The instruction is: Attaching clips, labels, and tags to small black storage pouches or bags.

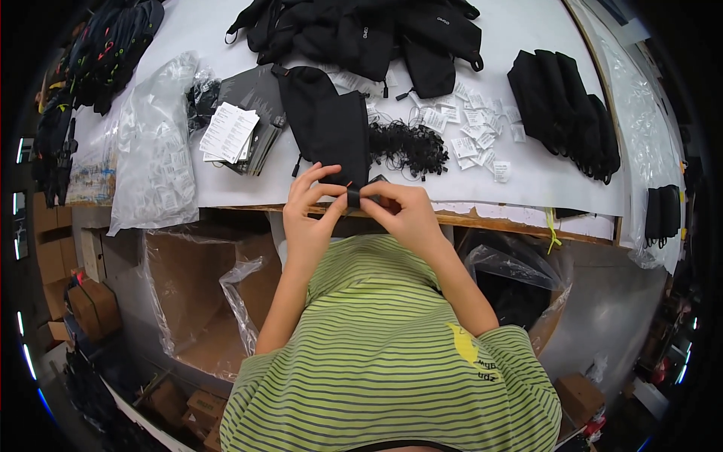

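Pinching a small black piece (353, 198) between them, the two hands meet at the table's near edge. The left hand (315, 200) grips it with thumb and forefinger, its other fingers fanned toward 12 o'clock. The right hand (403, 205) has thumb and forefinger closed on the opposite side, its remaining fingers curled under; what those touch, I cannot tell. The black piece sits at the near end of a black fabric pouch (331, 128), which stretches toward 11 o'clock; whether the two are joined is unclear. Just beyond the fingers at 1 o'clock lies a tangle of black cords (410, 148), with loose white labels (482, 124) past it at 2. Printed white cards (228, 134) top a dark stack at 10 o'clock, beside a clear plastic bag (157, 151). Farther out, more black pouches (361, 38) are heaped at 12, and folded black pouches (561, 109) lie at 2 on the white table (497, 192).
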`<state>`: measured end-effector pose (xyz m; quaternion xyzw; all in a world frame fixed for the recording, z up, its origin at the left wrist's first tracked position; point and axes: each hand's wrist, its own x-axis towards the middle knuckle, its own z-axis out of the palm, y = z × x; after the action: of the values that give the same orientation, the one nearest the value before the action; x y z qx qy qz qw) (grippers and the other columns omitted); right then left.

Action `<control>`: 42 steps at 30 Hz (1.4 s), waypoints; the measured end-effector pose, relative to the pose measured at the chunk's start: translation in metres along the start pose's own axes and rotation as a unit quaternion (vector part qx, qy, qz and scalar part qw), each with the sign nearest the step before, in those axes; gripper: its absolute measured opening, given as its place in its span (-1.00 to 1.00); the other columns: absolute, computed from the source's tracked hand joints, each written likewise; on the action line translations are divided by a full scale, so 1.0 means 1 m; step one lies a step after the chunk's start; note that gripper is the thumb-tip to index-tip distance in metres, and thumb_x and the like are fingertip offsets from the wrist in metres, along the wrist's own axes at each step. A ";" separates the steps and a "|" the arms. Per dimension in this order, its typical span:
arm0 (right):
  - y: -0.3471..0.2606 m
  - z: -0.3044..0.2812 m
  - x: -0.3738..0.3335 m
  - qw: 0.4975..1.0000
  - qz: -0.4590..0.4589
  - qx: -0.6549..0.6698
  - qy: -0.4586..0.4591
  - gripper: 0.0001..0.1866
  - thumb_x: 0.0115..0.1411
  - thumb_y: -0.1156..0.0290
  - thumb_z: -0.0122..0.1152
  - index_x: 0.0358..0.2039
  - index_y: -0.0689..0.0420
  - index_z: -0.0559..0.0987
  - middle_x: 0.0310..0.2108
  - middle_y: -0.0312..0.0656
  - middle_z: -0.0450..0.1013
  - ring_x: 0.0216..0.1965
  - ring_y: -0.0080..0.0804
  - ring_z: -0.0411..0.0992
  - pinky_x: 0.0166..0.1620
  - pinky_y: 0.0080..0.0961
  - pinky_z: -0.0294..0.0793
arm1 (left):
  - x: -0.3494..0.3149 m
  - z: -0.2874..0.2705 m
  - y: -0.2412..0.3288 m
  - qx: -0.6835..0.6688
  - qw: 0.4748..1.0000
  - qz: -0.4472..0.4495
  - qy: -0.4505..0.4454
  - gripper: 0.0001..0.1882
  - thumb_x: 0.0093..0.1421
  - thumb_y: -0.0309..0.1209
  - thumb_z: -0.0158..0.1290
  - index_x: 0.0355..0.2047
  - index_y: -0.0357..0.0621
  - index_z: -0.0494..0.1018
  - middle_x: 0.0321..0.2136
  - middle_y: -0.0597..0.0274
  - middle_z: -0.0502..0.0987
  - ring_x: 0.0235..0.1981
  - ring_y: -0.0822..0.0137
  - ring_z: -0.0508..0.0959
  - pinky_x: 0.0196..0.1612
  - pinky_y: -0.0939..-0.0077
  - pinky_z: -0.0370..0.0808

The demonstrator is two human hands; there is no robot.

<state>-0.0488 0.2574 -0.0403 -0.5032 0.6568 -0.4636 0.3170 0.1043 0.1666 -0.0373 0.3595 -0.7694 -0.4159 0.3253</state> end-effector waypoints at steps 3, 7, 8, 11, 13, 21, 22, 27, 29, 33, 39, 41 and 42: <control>0.004 -0.003 0.001 0.975 0.107 0.192 0.020 -0.91 0.15 0.44 0.22 -0.36 0.17 0.55 -0.66 -0.47 0.31 -0.63 -0.79 0.14 -0.55 -0.75 0.08 | 0.002 -0.002 0.007 -0.107 0.992 -0.065 0.026 -0.90 0.04 -0.48 0.18 -0.42 -0.24 0.54 -0.19 0.19 0.54 -0.12 0.26 0.48 -0.01 0.44 0.34; 0.017 -0.002 0.001 0.941 0.112 0.321 0.009 -0.88 0.20 0.41 0.18 -0.32 0.19 0.51 -0.63 -0.54 0.23 -0.59 -0.83 0.10 -0.52 -0.79 0.01 | -0.003 0.004 -0.009 -0.107 0.991 -0.078 -0.017 -0.89 0.12 -0.44 0.13 -0.42 -0.25 0.51 -0.33 0.29 0.53 -0.34 0.46 0.47 -0.22 0.61 0.37; 0.018 -0.003 0.002 0.939 0.125 0.320 0.022 -0.89 0.21 0.41 0.17 -0.32 0.18 0.50 -0.62 -0.54 0.23 -0.59 -0.84 0.10 -0.52 -0.79 0.02 | -0.006 0.006 -0.011 -0.138 0.981 -0.128 -0.041 -0.88 0.15 -0.43 0.11 -0.38 -0.25 0.50 -0.40 0.32 0.52 -0.40 0.51 0.46 -0.30 0.64 0.37; 0.023 -0.010 0.005 0.916 0.149 0.370 0.050 -0.91 0.24 0.43 0.13 -0.31 0.15 0.47 -0.62 -0.52 0.24 -0.64 -0.84 0.07 -0.58 -0.80 -0.01 | -0.007 0.011 -0.011 -0.114 0.981 -0.125 -0.099 -0.86 0.17 -0.43 0.09 -0.32 -0.24 0.49 -0.42 0.30 0.52 -0.44 0.51 0.46 -0.32 0.64 0.37; 0.030 -0.010 0.004 0.901 0.170 0.390 0.088 -0.91 0.26 0.43 0.09 -0.29 0.16 0.45 -0.69 -0.50 0.16 -0.69 -0.81 0.01 -0.63 -0.78 -0.05 | -0.012 0.019 -0.006 -0.144 0.976 -0.120 -0.111 -0.84 0.16 -0.43 0.10 -0.27 -0.23 0.49 -0.41 0.30 0.51 -0.42 0.50 0.47 -0.32 0.63 0.38; 0.032 -0.005 0.004 0.867 0.152 0.435 0.190 -0.91 0.26 0.43 0.08 -0.30 0.17 0.43 -0.72 -0.51 0.10 -0.71 -0.79 -0.02 -0.63 -0.77 -0.04 | -0.013 0.035 0.006 -0.114 0.972 -0.065 -0.197 -0.83 0.13 -0.42 0.13 -0.29 -0.22 0.50 -0.46 0.25 0.47 -0.42 0.43 0.49 -0.35 0.60 0.39; 0.033 -0.004 0.004 0.864 0.150 0.438 0.198 -0.91 0.26 0.43 0.08 -0.30 0.17 0.43 -0.72 -0.51 0.10 -0.70 -0.79 -0.02 -0.63 -0.77 -0.04 | -0.014 0.035 0.005 -0.106 0.974 -0.065 -0.188 -0.84 0.12 -0.42 0.14 -0.31 -0.23 0.50 -0.47 0.25 0.47 -0.44 0.42 0.49 -0.36 0.60 0.39; 0.032 0.000 0.002 0.859 0.154 0.443 0.205 -0.91 0.26 0.43 0.08 -0.30 0.17 0.43 -0.72 -0.50 0.10 -0.71 -0.79 -0.01 -0.63 -0.77 -0.04 | -0.016 0.037 0.003 -0.103 0.974 -0.091 -0.179 -0.86 0.12 -0.43 0.14 -0.37 -0.25 0.49 -0.48 0.25 0.48 -0.46 0.41 0.48 -0.37 0.59 0.39; 0.031 0.002 0.002 0.860 0.153 0.444 0.201 -0.91 0.26 0.43 0.08 -0.30 0.17 0.43 -0.71 -0.50 0.10 -0.71 -0.79 -0.01 -0.63 -0.76 -0.05 | -0.018 0.039 0.000 -0.114 0.974 -0.093 -0.172 -0.86 0.12 -0.43 0.14 -0.38 -0.25 0.49 -0.48 0.25 0.48 -0.47 0.41 0.48 -0.37 0.58 0.39; 0.033 0.005 0.001 0.868 0.144 0.440 0.183 -0.90 0.24 0.42 0.12 -0.30 0.16 0.45 -0.68 -0.50 0.17 -0.70 -0.80 0.02 -0.63 -0.77 -0.04 | -0.017 0.041 -0.003 -0.107 0.981 -0.065 -0.150 -0.88 0.14 -0.45 0.12 -0.39 -0.26 0.47 -0.47 0.24 0.50 -0.48 0.42 0.48 -0.37 0.58 0.40; 0.027 -0.012 -0.006 0.952 0.141 0.272 -0.006 -0.89 0.21 0.42 0.16 -0.29 0.18 0.50 -0.63 -0.49 0.29 -0.64 -0.85 0.11 -0.58 -0.81 0.00 | -0.010 0.035 0.003 -0.176 0.978 -0.082 -0.075 -0.89 0.22 -0.46 0.05 -0.34 -0.28 0.44 -0.49 0.25 0.56 -0.44 0.47 0.58 -0.30 0.63 0.47; 0.023 -0.015 -0.009 0.964 0.126 0.230 -0.053 -0.88 0.20 0.41 0.18 -0.30 0.18 0.52 -0.62 -0.50 0.31 -0.63 -0.86 0.12 -0.57 -0.81 0.01 | -0.008 0.032 0.004 -0.180 0.977 -0.095 -0.055 -0.90 0.22 -0.47 0.05 -0.34 -0.28 0.44 -0.50 0.25 0.56 -0.45 0.46 0.58 -0.30 0.63 0.47; 0.017 -0.018 -0.009 0.969 0.136 0.194 -0.071 -0.87 0.17 0.40 0.21 -0.34 0.19 0.54 -0.63 -0.51 0.30 -0.63 -0.85 0.11 -0.56 -0.78 0.02 | -0.006 0.032 0.003 -0.172 0.982 -0.070 -0.046 -0.89 0.23 -0.46 0.03 -0.34 -0.27 0.44 -0.54 0.25 0.55 -0.48 0.49 0.57 -0.33 0.64 0.47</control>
<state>-0.0681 0.2719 -0.0499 -0.3697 0.5928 -0.4978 0.5139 0.0810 0.1860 -0.0498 0.3314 -0.6739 -0.5795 0.3166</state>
